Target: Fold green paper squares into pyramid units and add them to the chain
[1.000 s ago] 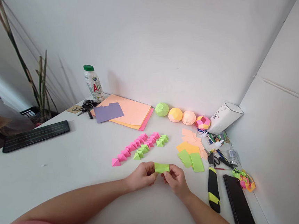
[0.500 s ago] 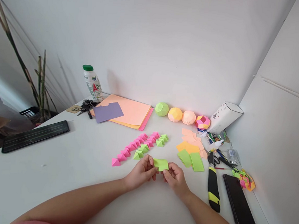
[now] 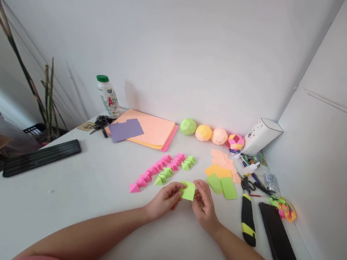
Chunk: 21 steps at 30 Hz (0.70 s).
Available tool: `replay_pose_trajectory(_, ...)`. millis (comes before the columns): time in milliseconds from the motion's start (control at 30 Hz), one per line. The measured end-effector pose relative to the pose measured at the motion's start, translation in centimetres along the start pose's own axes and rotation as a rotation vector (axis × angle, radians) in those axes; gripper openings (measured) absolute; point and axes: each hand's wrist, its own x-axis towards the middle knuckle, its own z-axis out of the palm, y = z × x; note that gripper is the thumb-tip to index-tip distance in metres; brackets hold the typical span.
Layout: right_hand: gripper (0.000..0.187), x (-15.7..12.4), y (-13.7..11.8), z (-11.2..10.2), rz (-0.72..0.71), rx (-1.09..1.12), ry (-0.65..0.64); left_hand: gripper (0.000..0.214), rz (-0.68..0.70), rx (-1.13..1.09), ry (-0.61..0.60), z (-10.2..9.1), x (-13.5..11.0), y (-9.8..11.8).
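A small square of green paper (image 3: 188, 191) is raised over the table, pinched at its left edge between the thumb and fingers of my left hand (image 3: 167, 198). My right hand (image 3: 205, 205) is at the paper's right edge with thumb and fingers apart; whether a fingertip touches behind the paper I cannot tell. Just beyond my left hand stand rows of folded pink paper pyramids (image 3: 152, 170) and green paper pyramids (image 3: 160, 180). Green paper pieces (image 3: 229, 188) lie beyond my right hand, beside orange paper pieces (image 3: 218, 170) and peach ones (image 3: 221, 157).
Paper balls (image 3: 203, 133) line the wall. Coloured sheets (image 3: 158, 126), a purple card (image 3: 126, 130) and a white bottle (image 3: 108, 98) are at back left. A black-and-yellow cutter (image 3: 248, 219), scissors (image 3: 247, 184) and a phone (image 3: 279, 235) lie at right. A dark flat bar (image 3: 42, 158) lies far left.
The green paper has been turned and shows a squarer face. My right hand's fingers have loosened and spread at its right edge, while my left hand keeps hold.
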Motion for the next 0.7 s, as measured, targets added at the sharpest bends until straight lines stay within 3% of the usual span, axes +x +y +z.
replay_pose_trajectory(200, 0.033, 0.29, -0.35, -0.02, 0.036, -0.063, -0.03, 0.044, -0.026, 0.048, -0.021, -0.08, -0.16, 0.41)
replay_pose_trajectory(400, 0.01, 0.49, -0.42, -0.05, 0.132, 0.017, 0.012, 0.037, -0.003, 0.13, -0.085, -0.35, -0.22, -0.04)
replay_pose_trajectory(700, 0.014, 0.83, -0.63, 0.04, 0.08, 0.054, -0.008, 0.024, 0.193, 0.226, -0.057, -0.45, -0.14, 0.11)
